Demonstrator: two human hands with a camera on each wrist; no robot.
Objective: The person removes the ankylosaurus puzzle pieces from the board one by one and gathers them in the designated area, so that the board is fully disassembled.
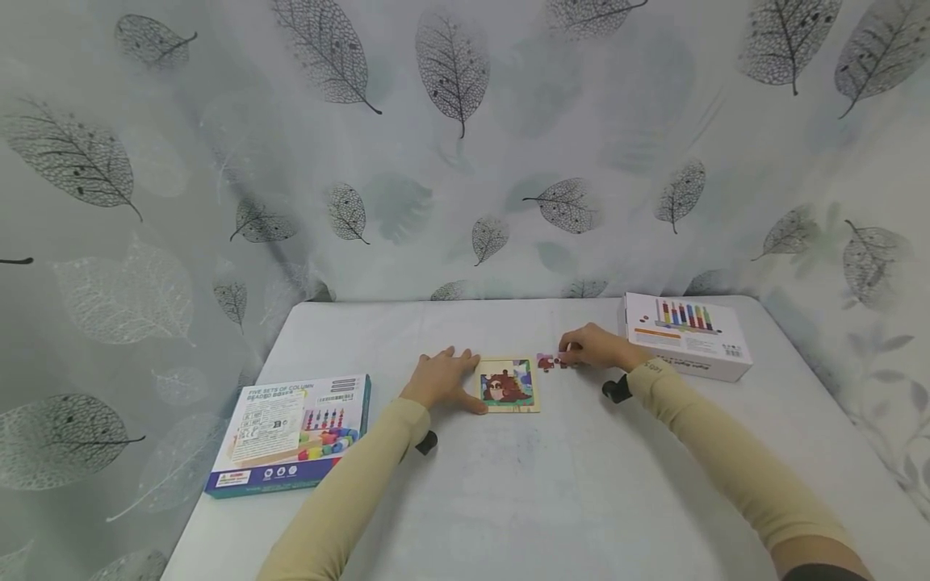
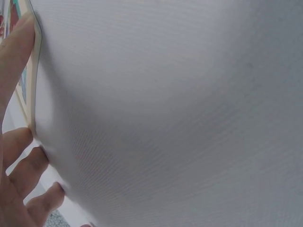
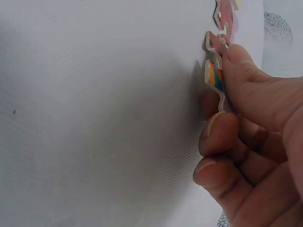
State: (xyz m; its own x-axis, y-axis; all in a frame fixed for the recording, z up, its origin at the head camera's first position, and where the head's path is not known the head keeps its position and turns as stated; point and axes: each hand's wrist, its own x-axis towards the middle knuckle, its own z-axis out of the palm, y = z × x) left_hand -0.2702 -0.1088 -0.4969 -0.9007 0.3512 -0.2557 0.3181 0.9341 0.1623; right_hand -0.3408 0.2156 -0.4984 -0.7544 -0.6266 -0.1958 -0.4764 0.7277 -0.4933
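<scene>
A small square puzzle board (image 1: pixel 504 361) with a pale frame and a brown animal picture lies mid-table. My left hand (image 1: pixel 439 382) rests along its left side, fingers spread; the thumb (image 2: pixel 19 47) presses on the frame in the left wrist view, and another fingertip touches a corner. Right of the board, my right hand (image 1: pixel 594 347) pinches a jigsaw piece (image 3: pixel 215 78) with orange and blue on it, thumb on top. Next to that hand lies a loose reddish jigsaw piece (image 1: pixel 545 363). The fingers partly hide the pinched piece.
At the left of the white table (image 1: pixel 508 500) lies a flat box (image 1: pixel 291 436) with beaded columns pictured on it. Beyond the right hand sits a white box (image 1: pixel 683 335). A leaf-patterned curtain (image 1: pixel 465 161) hangs behind the table.
</scene>
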